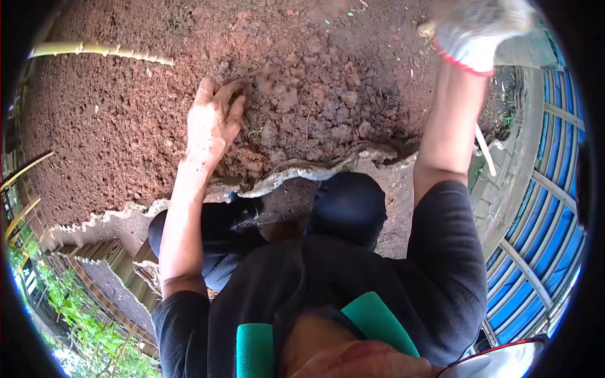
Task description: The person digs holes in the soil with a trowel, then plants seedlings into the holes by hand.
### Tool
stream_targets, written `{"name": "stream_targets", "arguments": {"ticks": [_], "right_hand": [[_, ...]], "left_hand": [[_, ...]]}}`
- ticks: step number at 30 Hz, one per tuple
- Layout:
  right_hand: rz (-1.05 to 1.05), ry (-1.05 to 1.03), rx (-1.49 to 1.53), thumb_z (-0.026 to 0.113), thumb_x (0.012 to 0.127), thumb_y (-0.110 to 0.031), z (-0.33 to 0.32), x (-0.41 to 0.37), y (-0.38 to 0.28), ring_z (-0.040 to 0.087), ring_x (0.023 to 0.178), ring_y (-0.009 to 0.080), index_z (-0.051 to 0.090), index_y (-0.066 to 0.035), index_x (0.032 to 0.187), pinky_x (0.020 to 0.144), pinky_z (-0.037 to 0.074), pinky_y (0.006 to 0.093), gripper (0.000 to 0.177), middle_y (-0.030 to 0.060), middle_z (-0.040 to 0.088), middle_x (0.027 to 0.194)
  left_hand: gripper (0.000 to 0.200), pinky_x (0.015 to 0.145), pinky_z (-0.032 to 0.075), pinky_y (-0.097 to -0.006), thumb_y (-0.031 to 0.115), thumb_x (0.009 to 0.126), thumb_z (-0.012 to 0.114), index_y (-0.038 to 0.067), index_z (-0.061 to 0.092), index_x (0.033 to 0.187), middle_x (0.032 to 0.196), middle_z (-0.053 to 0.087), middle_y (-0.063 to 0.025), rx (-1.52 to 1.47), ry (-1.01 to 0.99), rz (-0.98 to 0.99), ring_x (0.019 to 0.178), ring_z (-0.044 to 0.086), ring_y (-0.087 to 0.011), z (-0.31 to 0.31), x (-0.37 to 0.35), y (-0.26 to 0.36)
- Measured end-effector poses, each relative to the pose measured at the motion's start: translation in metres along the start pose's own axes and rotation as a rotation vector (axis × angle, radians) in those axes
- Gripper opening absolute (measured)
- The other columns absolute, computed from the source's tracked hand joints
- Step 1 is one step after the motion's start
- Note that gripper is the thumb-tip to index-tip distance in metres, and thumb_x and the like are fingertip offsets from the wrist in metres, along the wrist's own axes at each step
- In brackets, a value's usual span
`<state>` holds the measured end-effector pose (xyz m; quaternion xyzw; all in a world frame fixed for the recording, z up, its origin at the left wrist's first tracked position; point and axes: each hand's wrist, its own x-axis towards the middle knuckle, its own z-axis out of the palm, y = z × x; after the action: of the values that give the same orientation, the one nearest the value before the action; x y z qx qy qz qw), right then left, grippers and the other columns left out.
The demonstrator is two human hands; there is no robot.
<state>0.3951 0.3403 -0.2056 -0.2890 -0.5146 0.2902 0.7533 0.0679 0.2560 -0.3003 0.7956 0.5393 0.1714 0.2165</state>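
Bare and specked with soil, my left hand (213,123) rests on the reddish-brown soil (113,126), its fingers bent into the dirt beside a patch of darker, loosened clods (321,113). Whether anything is between its fingers is hidden. My right hand (482,31) wears a whitish glove with a red cuff and is up at the top right, blurred by motion. Its fingers are smeared, and whatever it may hold cannot be made out. A small yellowish thing (426,29) shows just left of the glove.
A wavy raised edging (296,175) borders the soil near my knees. A bamboo stick (104,50) lies at the upper left. Blue panels with pale bars (554,183) stand at the right, beside a concrete ledge (526,145). Green plants (82,309) grow at the lower left.
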Motion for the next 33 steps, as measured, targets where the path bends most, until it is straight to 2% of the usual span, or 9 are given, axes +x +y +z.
{"name": "stream_targets", "arguments": {"ticks": [7, 10, 13, 17, 19, 23, 26, 30, 33], "right_hand": [[0.209, 0.036, -0.155, 0.079, 0.074, -0.008, -0.017, -0.019, 0.161, 0.061, 0.069, 0.0071, 0.069, -0.005, 0.077, 0.064, 0.048, 0.0252, 0.011, 0.0005, 0.07, 0.075], [0.294, -0.07, -0.429, 0.078, 0.075, -0.008, -0.006, -0.03, 0.127, 0.061, 0.066, 0.007, 0.069, -0.004, 0.077, 0.064, 0.048, 0.0253, 0.01, 0.0008, 0.07, 0.073], [0.17, -0.092, -0.109, 0.075, 0.082, -0.017, 0.024, -0.001, 0.043, 0.066, 0.065, 0.0135, 0.072, -0.002, 0.083, 0.065, 0.054, 0.0284, 0.015, 0.0032, 0.07, 0.071], [0.249, 0.337, 0.083, 0.069, 0.088, -0.023, 0.059, 0.05, -0.043, 0.064, 0.059, 0.015, 0.073, -0.006, 0.087, 0.055, 0.052, 0.0288, 0.017, 0.0042, 0.07, 0.071], [0.105, 0.121, -0.08, 0.071, 0.085, -0.022, 0.029, 0.033, 0.01, 0.063, 0.058, 0.0144, 0.071, -0.007, 0.084, 0.054, 0.051, 0.028, 0.015, 0.0037, 0.069, 0.069], [0.422, 0.159, -0.206, 0.075, 0.077, -0.016, -0.042, -0.053, 0.194, 0.06, 0.055, 0.0128, 0.068, -0.007, 0.077, 0.052, 0.047, 0.0266, 0.012, 0.0025, 0.065, 0.066], [0.629, 0.179, -0.27, 0.076, 0.075, -0.013, -0.029, -0.052, 0.16, 0.06, 0.056, 0.0119, 0.068, -0.006, 0.075, 0.052, 0.047, 0.0266, 0.011, 0.0018, 0.065, 0.066], [0.088, -0.231, -0.581, 0.073, 0.085, -0.013, -0.01, -0.09, 0.111, 0.063, 0.067, 0.0084, 0.075, -0.003, 0.086, 0.062, 0.051, 0.0247, 0.01, 0.0021, 0.071, 0.074], [0.205, -0.101, -0.371, 0.075, 0.084, -0.011, 0.022, -0.064, 0.048, 0.064, 0.073, 0.0081, 0.075, -0.003, 0.084, 0.068, 0.053, 0.0248, 0.009, 0.0025, 0.073, 0.078]], "left_hand": [[0.029, 0.083, 0.054, -0.0423, 0.013, 0.092, 0.067, 0.002, 0.07, 0.119, 0.106, 0.061, -0.0201, 0.081, -0.058, -0.096, 0.097, 0.065, -0.0374, 0.002, 0.003, -0.012], [0.027, 0.084, 0.054, -0.0422, 0.015, 0.093, 0.067, 0.003, 0.07, 0.117, 0.103, 0.059, -0.0194, 0.069, -0.047, -0.083, 0.097, 0.066, -0.0369, 0.005, 0.005, -0.016], [0.028, 0.081, 0.054, -0.0409, 0.015, 0.091, 0.071, 0.002, 0.071, 0.116, 0.099, 0.056, -0.0155, 0.071, -0.009, -0.081, 0.089, 0.063, -0.0317, 0.001, 0.001, -0.021], [0.029, 0.066, 0.052, -0.0338, 0.012, 0.091, 0.072, 0.0, 0.071, 0.117, 0.096, 0.052, -0.0107, 0.047, 0.005, -0.128, 0.079, 0.058, -0.0214, -0.007, -0.001, -0.023], [0.025, 0.065, 0.051, -0.0335, 0.011, 0.092, 0.07, -0.002, 0.072, 0.114, 0.091, 0.052, -0.0102, 0.042, 0.101, -0.086, 0.074, 0.056, -0.0211, -0.009, 0.0, -0.021], [0.025, 0.067, 0.051, -0.0369, 0.012, 0.092, 0.071, -0.002, 0.072, 0.112, 0.093, 0.058, -0.0134, 0.088, 0.146, 0.024, 0.078, 0.062, -0.0248, -0.007, 0.006, -0.018], [0.026, 0.076, 0.054, -0.0403, 0.017, 0.092, 0.07, -0.001, 0.072, 0.111, 0.096, 0.06, -0.018, 0.015, 0.088, -0.07, 0.083, 0.065, -0.0324, -0.012, 0.009, -0.014], [0.025, 0.077, 0.053, -0.0427, 0.016, 0.092, 0.068, 0.0, 0.072, 0.111, 0.097, 0.058, -0.0184, 0.014, 0.062, -0.104, 0.084, 0.065, -0.0343, -0.011, 0.011, -0.012], [0.026, 0.077, 0.053, -0.042, 0.016, 0.093, 0.068, 0.002, 0.071, 0.114, 0.097, 0.057, -0.0174, 0.051, 0.024, -0.076, 0.087, 0.065, -0.0317, -0.008, 0.007, -0.013]]}}
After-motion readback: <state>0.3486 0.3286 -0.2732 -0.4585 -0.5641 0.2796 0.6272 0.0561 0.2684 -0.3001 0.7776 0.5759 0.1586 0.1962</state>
